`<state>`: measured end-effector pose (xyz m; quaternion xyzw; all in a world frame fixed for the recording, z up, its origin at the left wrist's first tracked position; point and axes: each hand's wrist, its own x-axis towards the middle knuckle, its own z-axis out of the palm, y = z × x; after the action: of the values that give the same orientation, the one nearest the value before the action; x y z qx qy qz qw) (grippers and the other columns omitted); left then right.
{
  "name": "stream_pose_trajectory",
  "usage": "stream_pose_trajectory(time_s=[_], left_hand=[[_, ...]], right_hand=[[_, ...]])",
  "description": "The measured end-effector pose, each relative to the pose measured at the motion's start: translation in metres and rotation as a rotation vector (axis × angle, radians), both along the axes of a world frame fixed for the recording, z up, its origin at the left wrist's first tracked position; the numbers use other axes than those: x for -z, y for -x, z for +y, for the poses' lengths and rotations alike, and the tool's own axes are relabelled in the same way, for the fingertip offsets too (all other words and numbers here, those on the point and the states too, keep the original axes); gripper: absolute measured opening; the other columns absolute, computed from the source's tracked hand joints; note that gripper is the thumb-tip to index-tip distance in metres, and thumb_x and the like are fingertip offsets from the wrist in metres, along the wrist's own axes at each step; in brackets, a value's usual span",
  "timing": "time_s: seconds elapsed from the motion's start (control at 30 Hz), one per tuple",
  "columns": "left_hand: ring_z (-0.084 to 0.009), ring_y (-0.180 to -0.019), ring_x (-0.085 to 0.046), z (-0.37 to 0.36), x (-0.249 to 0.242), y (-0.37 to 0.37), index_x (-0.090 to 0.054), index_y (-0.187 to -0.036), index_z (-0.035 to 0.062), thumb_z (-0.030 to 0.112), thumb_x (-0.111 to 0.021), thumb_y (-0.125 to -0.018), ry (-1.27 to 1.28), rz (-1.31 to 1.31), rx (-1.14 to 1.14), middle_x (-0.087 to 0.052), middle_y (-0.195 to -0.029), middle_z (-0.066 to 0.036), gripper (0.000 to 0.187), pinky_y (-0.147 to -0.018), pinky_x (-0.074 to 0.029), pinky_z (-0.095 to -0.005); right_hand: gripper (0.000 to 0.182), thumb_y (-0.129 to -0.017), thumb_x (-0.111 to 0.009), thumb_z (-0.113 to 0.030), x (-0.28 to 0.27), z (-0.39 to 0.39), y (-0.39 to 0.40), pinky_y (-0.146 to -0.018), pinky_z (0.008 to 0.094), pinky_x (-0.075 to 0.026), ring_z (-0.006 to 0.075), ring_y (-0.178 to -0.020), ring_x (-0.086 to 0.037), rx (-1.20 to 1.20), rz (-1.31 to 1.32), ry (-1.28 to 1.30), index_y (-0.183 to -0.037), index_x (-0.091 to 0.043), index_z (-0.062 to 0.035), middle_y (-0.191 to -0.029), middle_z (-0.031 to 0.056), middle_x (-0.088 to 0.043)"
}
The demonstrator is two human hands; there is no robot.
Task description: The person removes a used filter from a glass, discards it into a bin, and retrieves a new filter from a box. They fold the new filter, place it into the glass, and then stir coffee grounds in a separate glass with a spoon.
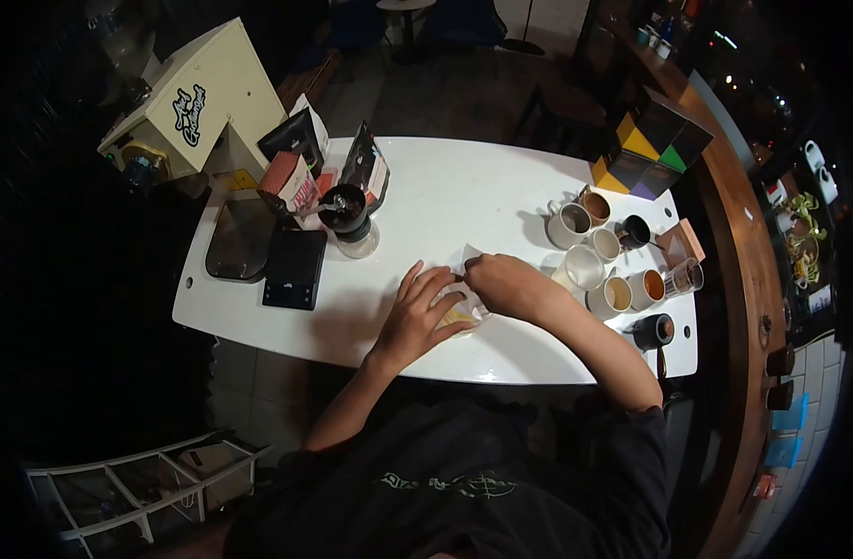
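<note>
White table (464, 191): broad, glossy, rounded corners; bears everything listed below.

Cream-coloured machine (203, 98): far left corner, partly beyond the table edge.

Black tray (236, 238) and black scale (294, 268): side by side at left. Hand grinder (345, 210) set on a glass vessel just behind the scale; coffee bags (301, 154) stand behind that.

Cluster of cups (608, 270): right of the hands, close together, several holding brown liquid. Keep clear while working; easily knocked.

Left hand (419, 317): laid flat, fingers spread apart, pressing down on the paper filter.

Right hand (506, 279): fingers curled together, apparently pinching the upper edge of the filter; exact contact hidden beneath the knuckles, so cannot tell for certain.

Paper filter (466, 259): white, lying on the table near its front edge, between and mostly beneath both hands. Judged very light, thin, limp, readily creased or torn; liable to slide on the glossy surface unless pinned. Best held at a folded edge or seam, one hand flattening, the other pinching. Visible corner points away from the person, toward the far side; long axis seems to run from near edge to far edge, slightly tilted right, though most of the outline is covered.
</note>
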<state>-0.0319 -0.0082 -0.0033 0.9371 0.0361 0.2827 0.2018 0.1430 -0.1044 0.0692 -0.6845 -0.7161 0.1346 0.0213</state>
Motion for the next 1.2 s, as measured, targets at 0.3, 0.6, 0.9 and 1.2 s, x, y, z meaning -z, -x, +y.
stream_pose_trajectory(time_s=[0.3, 0.6, 0.9, 1.2], left_hand=[[-0.0280, -0.126, -0.051, -0.001, 0.009, 0.006, -0.067, -0.108, 0.0090, 0.025, -0.084, -0.073, 0.043, -0.062, -0.022, -0.055, -0.127, -0.010, 0.042, -0.113, -0.034, -0.0532], [-0.0305, -0.120, -0.052, -0.011, -0.007, 0.024, -0.066, -0.106, 0.0087, 0.017, -0.085, -0.070, 0.036, -0.130, -0.054, -0.054, -0.127, -0.010, 0.042, -0.109, -0.038, -0.0521], [-0.0286, -0.116, -0.053, -0.016, -0.005, 0.048, -0.065, -0.101, 0.0119, 0.017, -0.084, -0.072, 0.053, -0.150, -0.092, -0.056, -0.121, -0.005, 0.036, -0.101, -0.043, -0.0475], [-0.0243, -0.093, -0.064, -0.035, 0.001, 0.067, -0.061, -0.078, 0.0030, 0.010, -0.072, -0.088, 0.540, -0.240, -0.082, -0.063, -0.100, -0.011, 0.016, -0.081, -0.049, -0.0355]], right_hand=[[0.016, -0.081, -0.066, -0.009, 0.012, 0.028, 0.003, -0.081, 0.0434, -0.056, 0.0345, -0.094, -0.070, 0.035, 0.073, 0.325, -0.094, -0.072, -0.0020, -0.097, 0.0194, -0.072], [0.022, -0.080, -0.067, -0.012, 0.013, 0.028, 0.003, -0.080, 0.0420, -0.057, 0.0341, -0.095, -0.070, 0.083, 0.066, 0.365, -0.098, -0.073, -0.0007, -0.099, 0.0204, -0.072], [0.019, -0.079, -0.064, -0.006, 0.005, 0.025, 0.002, -0.080, 0.0421, -0.056, 0.0358, -0.094, -0.070, 0.079, 0.042, 0.317, -0.094, -0.073, 0.0017, -0.097, 0.0224, -0.071], [0.011, -0.087, -0.061, -0.005, -0.054, -0.029, 0.029, -0.069, 0.0410, -0.051, 0.0346, -0.075, -0.065, 0.190, 0.382, -0.597, -0.081, -0.064, 0.0042, -0.076, 0.0172, -0.063]])
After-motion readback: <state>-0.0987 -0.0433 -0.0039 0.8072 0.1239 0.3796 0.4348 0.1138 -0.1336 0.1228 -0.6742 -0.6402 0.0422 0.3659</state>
